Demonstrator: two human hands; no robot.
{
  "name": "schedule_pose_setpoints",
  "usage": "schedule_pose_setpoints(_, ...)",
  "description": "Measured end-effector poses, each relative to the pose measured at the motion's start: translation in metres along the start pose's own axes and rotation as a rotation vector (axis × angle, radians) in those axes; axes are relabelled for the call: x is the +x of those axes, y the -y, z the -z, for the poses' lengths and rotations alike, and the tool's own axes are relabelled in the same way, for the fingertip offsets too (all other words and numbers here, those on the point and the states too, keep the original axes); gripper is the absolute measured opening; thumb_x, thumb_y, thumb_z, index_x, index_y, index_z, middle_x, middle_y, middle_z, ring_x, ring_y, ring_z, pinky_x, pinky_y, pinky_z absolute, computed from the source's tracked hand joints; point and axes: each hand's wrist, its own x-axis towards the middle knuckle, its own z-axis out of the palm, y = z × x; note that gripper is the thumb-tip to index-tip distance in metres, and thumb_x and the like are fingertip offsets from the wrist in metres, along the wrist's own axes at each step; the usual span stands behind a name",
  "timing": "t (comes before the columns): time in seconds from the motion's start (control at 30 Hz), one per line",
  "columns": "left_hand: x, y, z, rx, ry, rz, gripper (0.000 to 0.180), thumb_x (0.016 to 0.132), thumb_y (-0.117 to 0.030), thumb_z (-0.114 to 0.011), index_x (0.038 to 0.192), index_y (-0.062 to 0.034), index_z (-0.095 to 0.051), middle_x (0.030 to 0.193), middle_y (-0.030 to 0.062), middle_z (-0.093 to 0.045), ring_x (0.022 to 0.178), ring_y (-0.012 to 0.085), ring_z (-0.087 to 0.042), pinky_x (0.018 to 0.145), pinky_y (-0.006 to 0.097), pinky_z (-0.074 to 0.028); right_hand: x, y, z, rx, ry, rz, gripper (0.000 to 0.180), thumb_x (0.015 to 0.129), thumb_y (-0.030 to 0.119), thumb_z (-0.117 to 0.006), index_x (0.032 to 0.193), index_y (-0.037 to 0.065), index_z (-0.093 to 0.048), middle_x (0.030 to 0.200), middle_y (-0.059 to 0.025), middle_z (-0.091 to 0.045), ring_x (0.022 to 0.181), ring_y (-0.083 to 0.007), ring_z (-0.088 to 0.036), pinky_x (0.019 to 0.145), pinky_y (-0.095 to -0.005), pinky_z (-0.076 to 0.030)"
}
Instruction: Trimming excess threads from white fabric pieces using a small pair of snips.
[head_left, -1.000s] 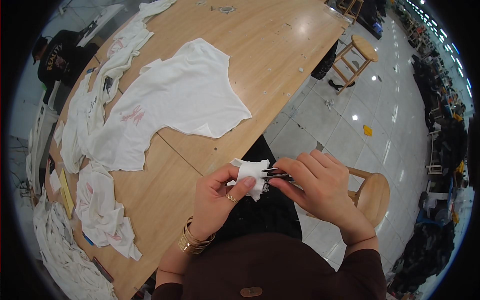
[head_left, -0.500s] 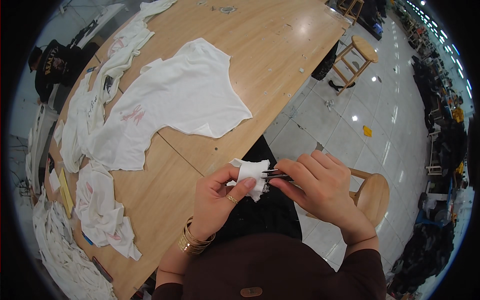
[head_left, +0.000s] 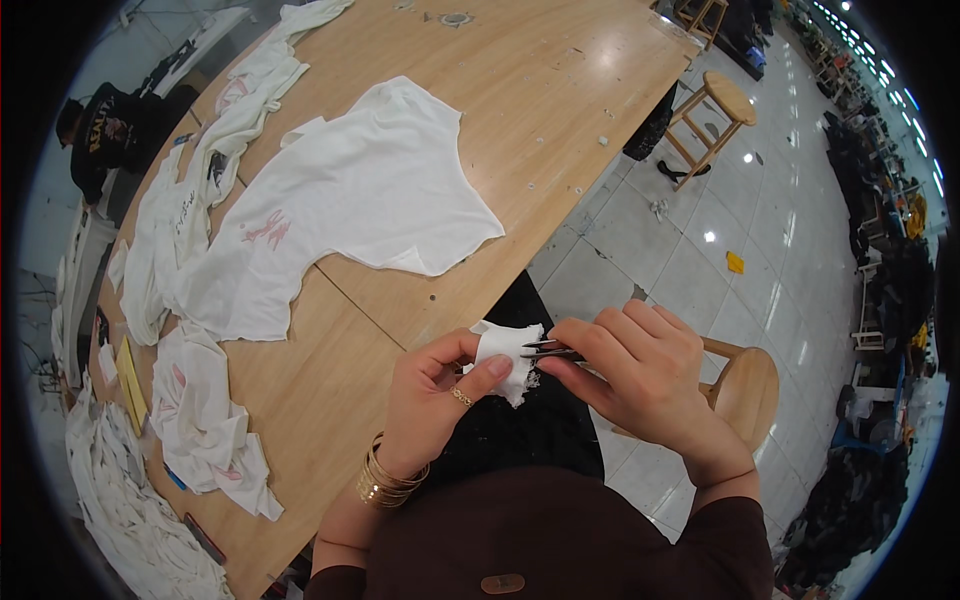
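Small crumpled scrap of soft white cloth (head_left: 505, 358) at lower centre of the frame, pinched between thumb and fingers of the left hand (head_left: 435, 400), stacked gold bangles (head_left: 382, 478) on its wrist; thin dark metal snips (head_left: 552, 350) clamped in the curled fingers of the right hand (head_left: 640, 375), tips touching the scrap's right edge; above, toward upper left, broad pale wooden table (head_left: 540, 110) with smooth grain, limp white T-shirt with pink print (head_left: 350, 215) spread flat; rumpled white garments (head_left: 205, 420) heaped along the left edge; round wooden stool (head_left: 722, 110) on glossy tiles at upper right.
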Motion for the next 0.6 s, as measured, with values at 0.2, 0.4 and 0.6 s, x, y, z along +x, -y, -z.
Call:
schedule_pose_setpoints(0.2,-0.0004,0.0001,-0.0016,-0.047,-0.01,0.011,0.015,0.086,-0.007,-0.061,0.095,0.0047,-0.06,0.087,0.0054,-0.062,0.077,0.0087,-0.059,0.07,0.023,-0.049,-0.0004,0.0002,0.001,-0.008,0.007,0.003,0.02,0.071,0.024,-0.07,0.085,0.015,-0.059,0.065,0.0035,-0.044,0.059,-0.0116,-0.047,0.049,-0.025,-0.034)
schedule_pose_setpoints(0.4,-0.0006,0.0002,-0.0016,-0.03,-0.01,0.005,0.014,0.086,-0.007,-0.061,0.094,0.0046,-0.06,0.087,0.0053,-0.062,0.078,0.0082,-0.058,0.07,0.023,-0.049,-0.0003,0.0003,0.0017,-0.02,0.01,0.01,0.019,0.071,0.024,-0.069,0.084,0.016,-0.058,0.065,0.0034,-0.043,0.059,-0.0116,-0.046,0.049,-0.0253,-0.034)
schedule_pose_setpoints(0.6,0.0,0.0009,-0.0022,-0.011,-0.008,-0.016,0.013,0.086,-0.006,-0.061,0.093,0.0046,-0.06,0.087,0.0048,-0.062,0.078,0.0079,-0.057,0.07,0.024,-0.049,0.0001,0.0002,0.004,-0.046,0.037,0.028,0.019,0.071,0.023,-0.069,0.085,0.015,-0.058,0.065,0.0034,-0.042,0.06,-0.0118,-0.045,0.05,-0.0255,-0.033)
